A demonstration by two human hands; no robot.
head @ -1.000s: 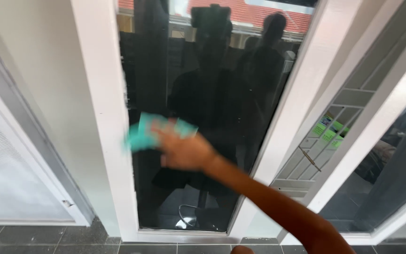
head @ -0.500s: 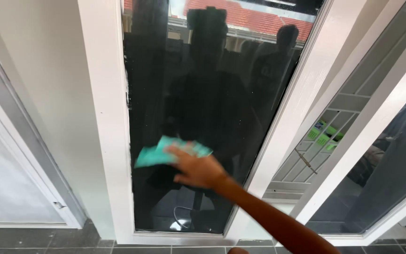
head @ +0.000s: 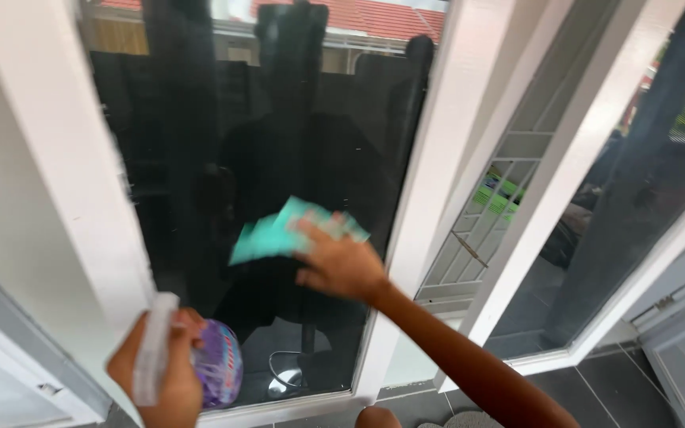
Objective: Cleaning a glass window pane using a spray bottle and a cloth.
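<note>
My right hand presses a teal cloth flat against the dark glass pane of a white-framed door, near the pane's lower right. My left hand is at the bottom left, gripping a spray bottle with a white trigger head and a purple body, held in front of the pane's lower left corner. Dark reflections of people show in the glass.
White door frame posts stand on either side of the pane. To the right, another glass panel with a white grille behind it. Dark grey floor tiles lie below.
My right hand and the cloth have moved right across the glass and a little lower. My left hand with the spray bottle has come into view at the bottom left.
</note>
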